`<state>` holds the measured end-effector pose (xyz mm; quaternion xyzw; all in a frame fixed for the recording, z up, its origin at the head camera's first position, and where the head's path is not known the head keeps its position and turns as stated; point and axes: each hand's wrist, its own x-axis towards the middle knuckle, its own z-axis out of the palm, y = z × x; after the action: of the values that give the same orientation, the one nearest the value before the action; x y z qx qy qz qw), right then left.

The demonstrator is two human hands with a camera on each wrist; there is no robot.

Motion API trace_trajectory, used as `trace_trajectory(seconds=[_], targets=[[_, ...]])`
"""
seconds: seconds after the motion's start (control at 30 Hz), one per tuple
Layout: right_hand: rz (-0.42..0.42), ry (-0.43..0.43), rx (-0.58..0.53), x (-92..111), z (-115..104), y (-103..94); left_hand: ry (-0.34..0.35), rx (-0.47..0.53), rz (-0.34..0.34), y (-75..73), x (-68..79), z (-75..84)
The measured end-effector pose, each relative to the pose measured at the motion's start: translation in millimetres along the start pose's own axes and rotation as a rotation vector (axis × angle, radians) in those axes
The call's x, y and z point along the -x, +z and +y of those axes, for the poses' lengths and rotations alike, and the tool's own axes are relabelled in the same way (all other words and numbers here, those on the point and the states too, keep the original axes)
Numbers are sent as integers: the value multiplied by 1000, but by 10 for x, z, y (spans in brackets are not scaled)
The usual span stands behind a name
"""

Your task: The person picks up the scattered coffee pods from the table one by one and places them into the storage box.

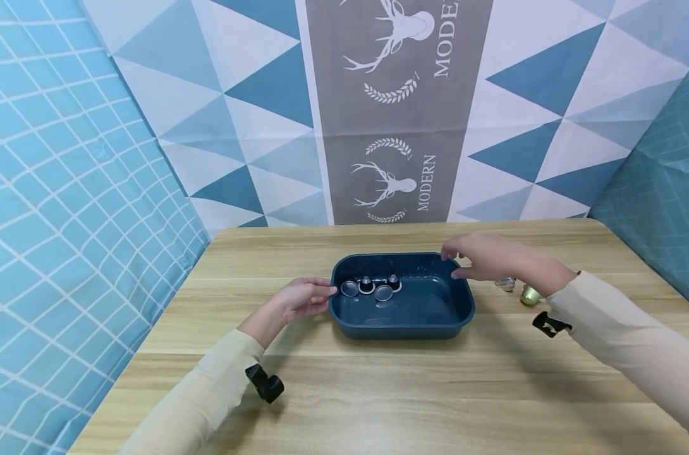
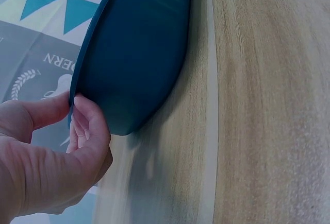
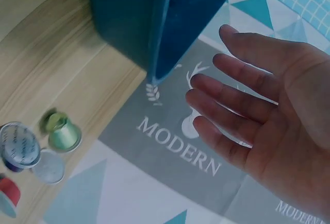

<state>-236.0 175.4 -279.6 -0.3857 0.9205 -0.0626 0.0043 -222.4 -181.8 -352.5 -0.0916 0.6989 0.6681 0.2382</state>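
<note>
A dark blue plastic basin (image 1: 401,331) stands on the wooden table in front of me. Its left rim is pinched between the thumb and fingers of my left hand (image 1: 301,298); the left wrist view shows this grip on the basin's edge (image 2: 134,44) close up. My right hand (image 1: 481,256) hovers at the basin's right end, fingers spread and holding nothing, with the palm (image 3: 278,105) visible in the right wrist view. Several coffee capsules (image 1: 384,293) with silvery lids lie inside the basin, grouped toward its left side.
Right of the basin, more capsules lie on the table, among them a green one (image 3: 64,134), a red one (image 3: 9,195) and one showing a printed lid (image 3: 19,145). Behind the table (image 1: 344,392) hangs a patterned cloth (image 1: 276,114); blue checked cloth (image 1: 54,189) hangs at left.
</note>
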Motion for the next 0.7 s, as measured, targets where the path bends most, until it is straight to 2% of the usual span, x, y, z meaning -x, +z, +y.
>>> trace_trajectory(seconds=[0.3,0.7], targets=[[48,49,-34,202,113,-20,-4,-3,18,13,-3,2],[177,54,9,413,233,47,-11,6,21,23,21,22]])
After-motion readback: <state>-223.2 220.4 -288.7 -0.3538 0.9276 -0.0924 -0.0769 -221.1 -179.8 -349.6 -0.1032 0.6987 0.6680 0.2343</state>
